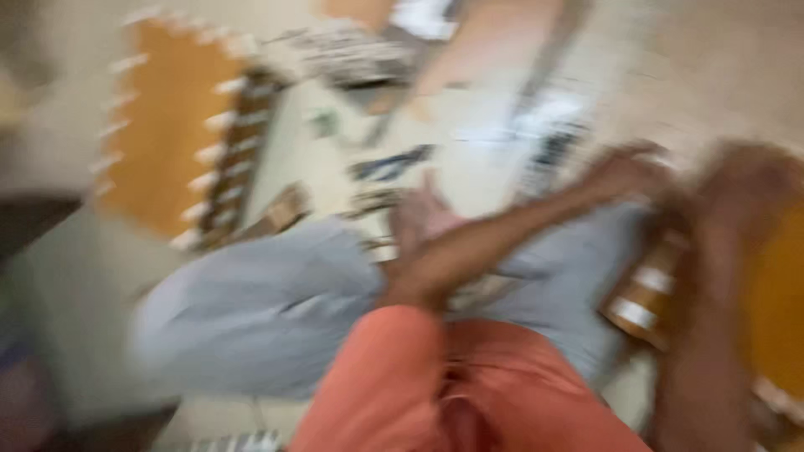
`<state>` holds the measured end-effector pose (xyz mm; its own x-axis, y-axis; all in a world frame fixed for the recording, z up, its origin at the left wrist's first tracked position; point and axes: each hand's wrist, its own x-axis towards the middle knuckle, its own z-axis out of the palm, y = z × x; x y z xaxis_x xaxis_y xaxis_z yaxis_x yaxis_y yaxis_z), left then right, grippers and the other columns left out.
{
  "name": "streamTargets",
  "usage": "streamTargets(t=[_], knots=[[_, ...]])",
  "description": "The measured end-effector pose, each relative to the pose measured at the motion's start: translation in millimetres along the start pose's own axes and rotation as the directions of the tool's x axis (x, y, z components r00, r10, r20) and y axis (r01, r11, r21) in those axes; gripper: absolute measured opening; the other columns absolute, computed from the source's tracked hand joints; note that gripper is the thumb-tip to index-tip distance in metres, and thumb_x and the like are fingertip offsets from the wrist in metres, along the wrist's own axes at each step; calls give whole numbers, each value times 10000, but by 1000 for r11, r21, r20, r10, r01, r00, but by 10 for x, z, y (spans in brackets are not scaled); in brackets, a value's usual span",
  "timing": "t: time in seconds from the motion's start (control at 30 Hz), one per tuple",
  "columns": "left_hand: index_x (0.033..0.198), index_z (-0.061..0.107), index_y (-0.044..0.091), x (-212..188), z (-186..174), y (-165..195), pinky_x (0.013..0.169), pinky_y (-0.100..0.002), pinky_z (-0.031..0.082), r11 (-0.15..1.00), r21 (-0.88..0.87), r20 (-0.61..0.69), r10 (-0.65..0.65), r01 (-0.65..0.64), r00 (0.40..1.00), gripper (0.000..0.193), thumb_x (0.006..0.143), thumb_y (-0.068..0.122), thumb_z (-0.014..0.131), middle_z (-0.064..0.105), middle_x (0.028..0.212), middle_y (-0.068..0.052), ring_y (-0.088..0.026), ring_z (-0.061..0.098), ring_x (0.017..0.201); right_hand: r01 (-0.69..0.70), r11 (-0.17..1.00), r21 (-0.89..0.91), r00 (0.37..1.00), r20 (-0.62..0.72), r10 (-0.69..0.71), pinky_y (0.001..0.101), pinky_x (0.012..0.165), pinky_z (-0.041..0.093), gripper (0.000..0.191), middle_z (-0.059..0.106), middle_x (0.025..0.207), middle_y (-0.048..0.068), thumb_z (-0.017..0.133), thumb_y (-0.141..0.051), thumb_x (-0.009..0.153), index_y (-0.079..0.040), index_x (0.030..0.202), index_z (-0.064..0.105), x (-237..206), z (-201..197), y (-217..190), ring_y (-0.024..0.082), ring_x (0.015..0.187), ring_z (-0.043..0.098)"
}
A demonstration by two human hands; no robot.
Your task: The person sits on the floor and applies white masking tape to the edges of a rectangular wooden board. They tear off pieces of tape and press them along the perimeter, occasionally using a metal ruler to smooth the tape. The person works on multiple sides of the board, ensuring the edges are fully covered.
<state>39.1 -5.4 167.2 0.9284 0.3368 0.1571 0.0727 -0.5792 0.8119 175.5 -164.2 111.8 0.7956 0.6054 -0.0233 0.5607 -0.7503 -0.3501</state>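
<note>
**Orange sleeve close in, both hands out at a toothed tile**

Orange cloth of the person's shirt (469, 393) fills the bottom of the head view, nearest of all, with grey trousers (260, 310) over folded legs just beyond it. The whole frame is smeared by motion, so only broad shapes can be trusted.

From the sleeve, the left hand (624, 172) reaches across the lap toward the right. The right hand (745, 188) is just beside it, its forearm rising along the right edge. Both sit at the upper end of a flat orange-brown tile with pale toothed edges (783, 293), which lies against the right knee. A brown strip with white blocks (641, 301) lies just left of the tile, below the left hand. I cannot tell whether the fingers of either hand are spread, curled or closed on the tile's edge, nor whether they touch it at all.

A second flat orange tile with white teeth (163, 125) lies well apart at the upper left, on the pale floor (59, 276). Pale sheets with dark marks (385, 163) lie between the two tiles, too blurred to identify.

As a judgement on handling, a thin toothed tile is best held with a hand at each side of one edge and kept level, so the teeth are not bent or snagged on the strip beside it.

No box, bowl, bag or other container can be made out, so nothing can be said about contents.
</note>
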Motion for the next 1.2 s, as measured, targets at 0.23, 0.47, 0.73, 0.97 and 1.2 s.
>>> streamTargets(t=[0.23, 0.47, 0.73, 0.97, 1.2], knots=[[1531, 472, 163, 201, 404, 399, 1015, -435, 547, 998, -27, 120, 56, -53, 991, 516, 1041, 307, 550, 608, 1465, -161, -323, 674, 1216, -69, 828, 557, 980, -115, 159, 435, 1225, 332, 501, 284, 1692, 217, 768, -225, 881, -32, 1320, 620, -388, -687, 345, 347, 1555, 325], [1517, 466, 203, 292, 253, 731, 901, -450, 572, 993, 95, 271, 43, -71, 962, 566, 959, 269, 532, 672, 1347, -139, -328, 701, 1106, 68, 629, 774, 987, -144, 71, 429, 1252, 337, 60, 361, 1685, 193, 746, -23, 936, 8, 958, 699, -278, -857, 65, 342, 1564, 367], [1158, 720, 94, 932, 356, 555, 821, -441, 563, 969, 77, 357, -248, 236, 901, 392, 981, 417, 586, 768, 1009, -152, -296, 725, 899, -77, 521, 850, 945, -104, 311, 411, 1145, 472, 141, 360, 1635, 166, 698, -85, 910, -46, 801, 618, 107, -920, 145, 334, 1479, 434], [849, 743, 43, 1249, 490, 309, 636, -400, 529, 936, -103, 435, -262, 337, 861, 340, 944, 353, 641, 710, 733, -127, -232, 655, 614, -179, 803, 569, 940, -143, 311, 383, 1074, 525, 239, 361, 1601, 190, 783, -187, 874, -10, 798, 643, 284, -1003, 184, 348, 1433, 457], [823, 761, 41, 1239, 451, 235, 499, -369, 449, 807, -295, 493, -330, 511, 805, 255, 905, 265, 671, 667, 614, -66, -177, 545, 479, -98, 906, 412, 990, -53, 131, 463, 1089, 410, 646, 505, 1470, 199, 835, -333, 881, -62, 1396, 556, 447, -1095, 443, 351, 1336, 485]])
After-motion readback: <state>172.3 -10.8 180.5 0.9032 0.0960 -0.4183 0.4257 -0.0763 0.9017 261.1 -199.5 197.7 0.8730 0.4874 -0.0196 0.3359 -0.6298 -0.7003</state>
